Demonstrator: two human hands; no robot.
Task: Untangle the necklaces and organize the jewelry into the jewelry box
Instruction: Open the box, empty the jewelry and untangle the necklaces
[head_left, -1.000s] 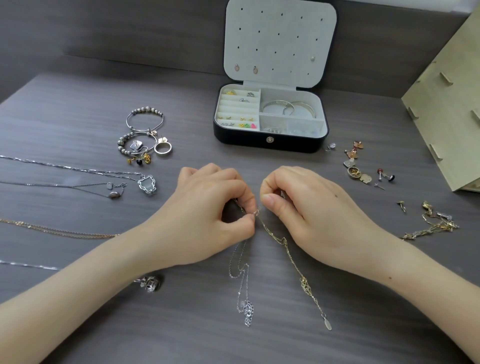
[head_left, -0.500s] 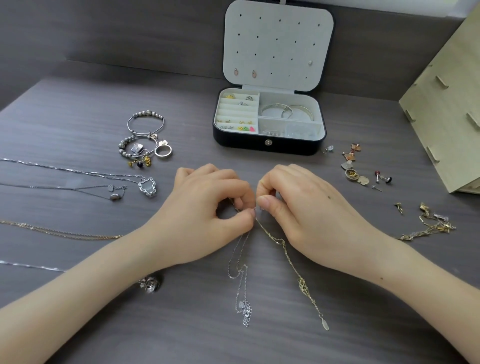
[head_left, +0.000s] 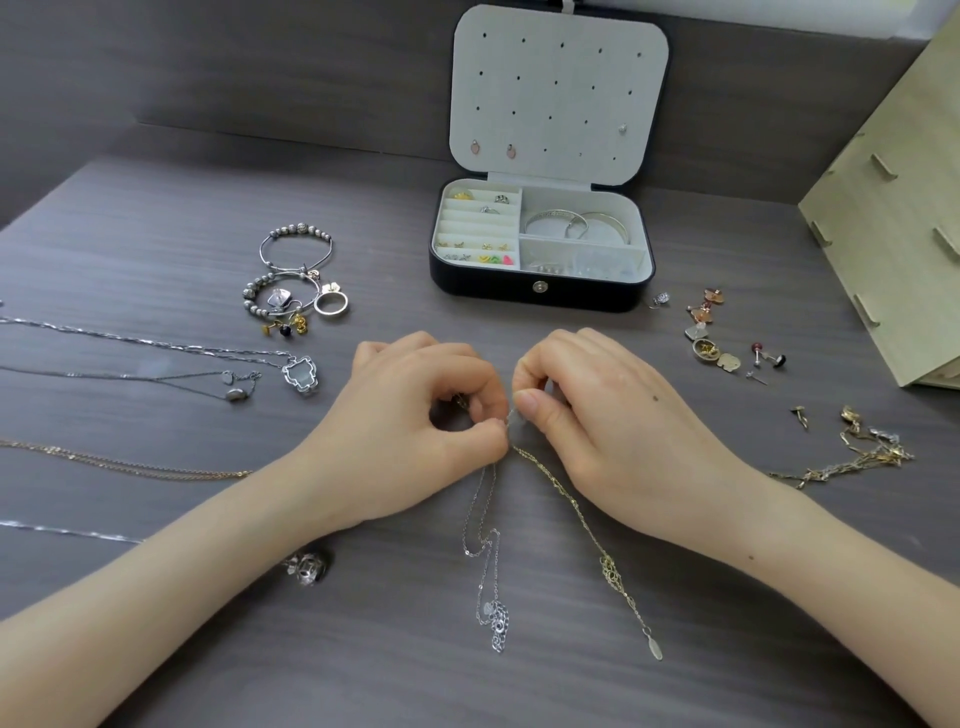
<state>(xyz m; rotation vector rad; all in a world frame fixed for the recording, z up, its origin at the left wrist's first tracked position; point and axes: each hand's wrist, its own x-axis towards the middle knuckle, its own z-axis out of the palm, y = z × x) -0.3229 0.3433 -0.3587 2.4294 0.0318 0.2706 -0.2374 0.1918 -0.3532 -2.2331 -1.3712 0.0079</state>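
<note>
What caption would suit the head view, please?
Left hand and right hand pinch two tangled necklaces near the open jewelry box.

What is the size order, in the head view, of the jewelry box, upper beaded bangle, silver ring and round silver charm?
1. jewelry box
2. upper beaded bangle
3. silver ring and round silver charm look alike; the charm lies nearer, so unranked.

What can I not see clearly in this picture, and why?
Head view:
Where the silver chain and gold chain meet: hidden by the left hand and right hand.
Necklaces at left: cut off by the frame edge.
Front right compartment of the box: contents too small.
</note>
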